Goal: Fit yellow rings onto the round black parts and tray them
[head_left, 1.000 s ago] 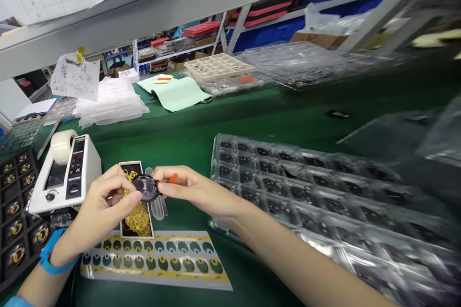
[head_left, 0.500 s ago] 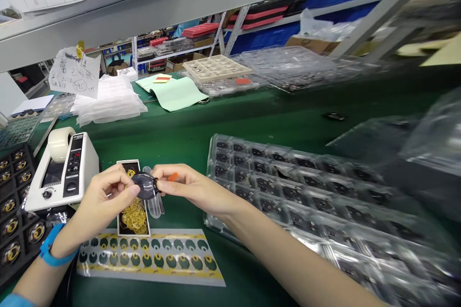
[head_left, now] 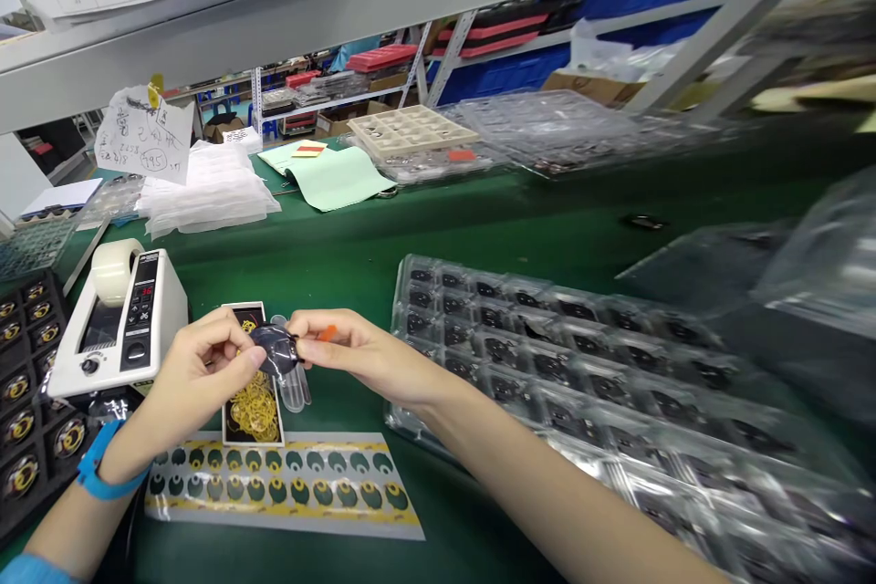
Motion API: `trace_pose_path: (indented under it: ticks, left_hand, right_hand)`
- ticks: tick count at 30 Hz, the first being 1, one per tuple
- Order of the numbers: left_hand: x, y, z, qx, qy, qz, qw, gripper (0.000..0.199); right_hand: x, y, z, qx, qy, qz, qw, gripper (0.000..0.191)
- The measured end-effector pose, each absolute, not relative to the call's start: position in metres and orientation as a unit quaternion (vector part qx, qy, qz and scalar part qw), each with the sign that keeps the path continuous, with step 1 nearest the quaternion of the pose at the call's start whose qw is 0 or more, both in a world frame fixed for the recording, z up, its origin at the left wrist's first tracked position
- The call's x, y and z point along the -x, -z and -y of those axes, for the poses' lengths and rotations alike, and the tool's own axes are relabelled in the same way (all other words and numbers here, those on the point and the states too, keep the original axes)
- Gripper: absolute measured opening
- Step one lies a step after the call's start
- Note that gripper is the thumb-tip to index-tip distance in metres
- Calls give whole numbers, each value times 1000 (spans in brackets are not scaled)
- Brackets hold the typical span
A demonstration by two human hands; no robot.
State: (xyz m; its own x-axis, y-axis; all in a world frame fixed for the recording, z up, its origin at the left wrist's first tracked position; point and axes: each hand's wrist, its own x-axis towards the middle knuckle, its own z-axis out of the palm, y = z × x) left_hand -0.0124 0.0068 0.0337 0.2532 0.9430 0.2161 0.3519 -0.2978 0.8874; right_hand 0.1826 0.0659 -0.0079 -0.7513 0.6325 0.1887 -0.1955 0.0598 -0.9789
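Between my two hands is a dark, glossy, round part (head_left: 277, 350); its exact kind I cannot make out. My left hand (head_left: 209, 360) pinches its left edge between thumb and fingers. At the opposite edge, the thumb and fingertips of my right hand (head_left: 335, 351) close on it. A small orange piece (head_left: 328, 334) shows at my right fingers. Beneath the part lies a shallow box (head_left: 255, 411) of tangled yellow rings, with clear plastic strips (head_left: 294, 391) beside it. Closer to me lies a sticker sheet (head_left: 280, 520) with rows of round dark-green and yellow shapes.
A white tape dispenser (head_left: 168, 292) stands left, beside a black tray (head_left: 47, 401) of round metallic parts. Clear plastic trays (head_left: 510, 356) of dark parts fill the right side. White sheets (head_left: 205, 192) and green paper (head_left: 342, 178) lie behind, under a grey beam (head_left: 342, 5).
The round part has tilted slightly, and its surface catches more light. Both hands keep their hold in nearly the same place.
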Motion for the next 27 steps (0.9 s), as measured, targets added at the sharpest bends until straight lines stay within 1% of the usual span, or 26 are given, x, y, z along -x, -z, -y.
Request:
trace_pose_path:
  ticks: [18,22,27]
  left_hand:
    - [10,-27,-7,-705,-414,-477,324,26]
    - [7,-23,-7,-716,-419,-485,276,25]
    - [4,-22,-9,-735,-384,-528,184,23]
  right_hand:
    - [-182,7,-66,162,-657,664,319,47]
    - [-182,7,-66,175,-643,674,318,49]
    - [-182,6,-65,197,-614,701,303,49]
